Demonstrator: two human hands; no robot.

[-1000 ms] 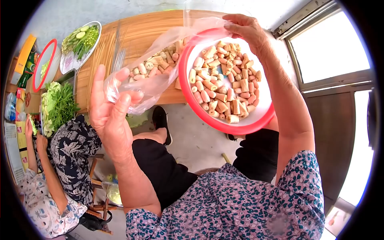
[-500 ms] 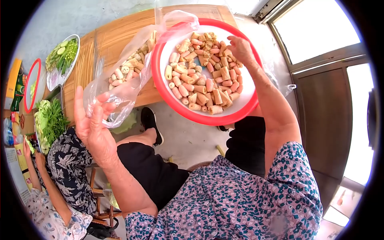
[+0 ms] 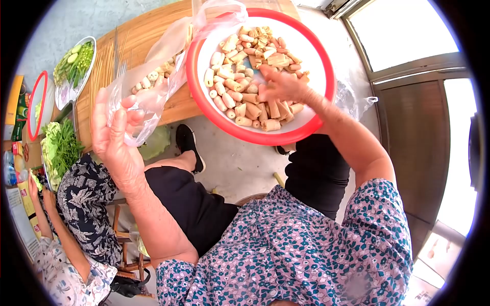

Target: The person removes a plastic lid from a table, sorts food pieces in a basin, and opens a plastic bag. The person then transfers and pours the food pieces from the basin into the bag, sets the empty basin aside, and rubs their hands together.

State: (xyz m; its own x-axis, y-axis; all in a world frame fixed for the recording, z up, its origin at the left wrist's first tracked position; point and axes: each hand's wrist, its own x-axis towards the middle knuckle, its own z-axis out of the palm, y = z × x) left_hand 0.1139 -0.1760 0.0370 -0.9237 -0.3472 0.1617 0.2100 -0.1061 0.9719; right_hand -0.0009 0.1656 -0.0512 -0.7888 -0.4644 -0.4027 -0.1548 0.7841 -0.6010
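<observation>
A large white basin with a red rim point(image 3: 329, 76) holds many short pink and tan food pieces point(image 3: 232, 84). Inside it, my right hand point(image 3: 286, 85) reaches down onto the pieces with its fingers spread. A clear plastic bag point(image 3: 153, 84) with similar pieces lies on the wooden table left of the basin, its upper end draped over the rim. My left hand point(image 3: 120, 137) is raised at the bag's lower left end, fingers apart, with the thin film against them; whether it grips the film is hard to tell.
Skewers point(image 3: 103, 66) lie on the table beside an oval plate of cut vegetables point(image 3: 92, 46). A tray of leafy greens point(image 3: 64, 148) and a red-rimmed bowl point(image 3: 33, 127) are farther left. At the lower left a co-worker's hands point(image 3: 34, 186) hold a leaf. A door stands at the right.
My right hand has let go of the bag's upper end and moved down into the basin among the pieces. My left hand stays at the bag. The view has shifted.
</observation>
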